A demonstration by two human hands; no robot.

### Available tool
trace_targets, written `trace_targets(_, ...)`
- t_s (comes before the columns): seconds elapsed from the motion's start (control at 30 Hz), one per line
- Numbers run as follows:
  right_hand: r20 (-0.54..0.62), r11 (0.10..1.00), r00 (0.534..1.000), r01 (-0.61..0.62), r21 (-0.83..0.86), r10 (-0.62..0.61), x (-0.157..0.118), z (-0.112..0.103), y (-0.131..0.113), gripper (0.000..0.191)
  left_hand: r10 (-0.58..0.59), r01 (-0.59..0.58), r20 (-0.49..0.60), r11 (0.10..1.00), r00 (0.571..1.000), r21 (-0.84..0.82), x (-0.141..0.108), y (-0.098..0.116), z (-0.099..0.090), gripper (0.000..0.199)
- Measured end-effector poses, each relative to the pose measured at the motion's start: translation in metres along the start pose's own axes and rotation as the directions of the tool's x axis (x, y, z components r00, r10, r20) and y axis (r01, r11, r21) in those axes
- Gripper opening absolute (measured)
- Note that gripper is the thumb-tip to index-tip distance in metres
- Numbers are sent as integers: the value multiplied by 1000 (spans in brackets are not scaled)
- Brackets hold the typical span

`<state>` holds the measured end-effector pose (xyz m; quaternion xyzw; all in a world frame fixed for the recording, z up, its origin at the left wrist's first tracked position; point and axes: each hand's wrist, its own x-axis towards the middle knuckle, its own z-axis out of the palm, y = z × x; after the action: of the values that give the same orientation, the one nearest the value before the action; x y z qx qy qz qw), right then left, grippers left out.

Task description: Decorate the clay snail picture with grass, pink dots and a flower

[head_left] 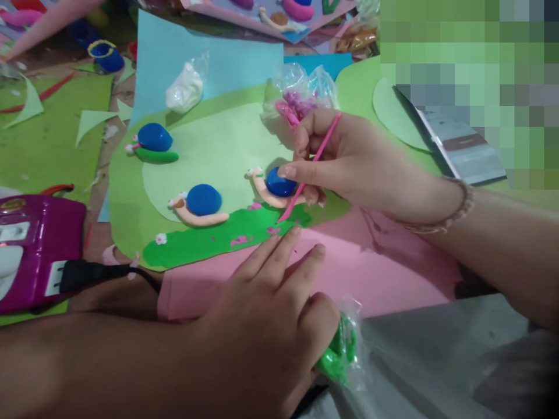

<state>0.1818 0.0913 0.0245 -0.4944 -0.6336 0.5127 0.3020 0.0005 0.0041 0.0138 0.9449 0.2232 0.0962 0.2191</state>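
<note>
My right hand pinches a thin pink clay modelling tool, whose flat tip rests on the green clay strip. Small bits of pink clay and a white clay flower dot that strip. Fingers stretched out, my left hand lies at the strip's lower edge. Beside its thumb is a plastic bag of green clay, partly hidden. Clay snails with blue shells sit on the green paper: a green-bodied snail, a peach snail, and another peach snail partly behind my right fingers.
Bags of white clay and pink clay stand behind. Pink paper lies beneath the green sheet. At left is a magenta plastic device with a black plug. Paper scraps and a blue marker-like cap lie farther back.
</note>
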Motion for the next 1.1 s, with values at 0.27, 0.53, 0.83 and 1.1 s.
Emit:
trace_targets(0.27, 50, 1000, 999, 18, 14, -18, 3, 2, 3, 30, 19, -19, 9, 1000, 1000, 6, 1, -1, -2, 25)
trace_targets(0.53, 19, 999, 1000, 2, 49, -3, 0, 3, 0, 28, 45, -45, 45, 999, 998, 2, 1, -3, -2, 27)
trace_targets(0.83, 62, 998, 998, 6, 58, -10, 2, 2, 2, 31, 51, -52, 57, 999, 997, 9, 2, -4, -4, 28)
trace_targets(1.1, -40, 969, 987, 163, 187, -158, -4, 5, -4, 22, 7, -6, -51, 1000, 999, 7, 0, 2, 4, 20)
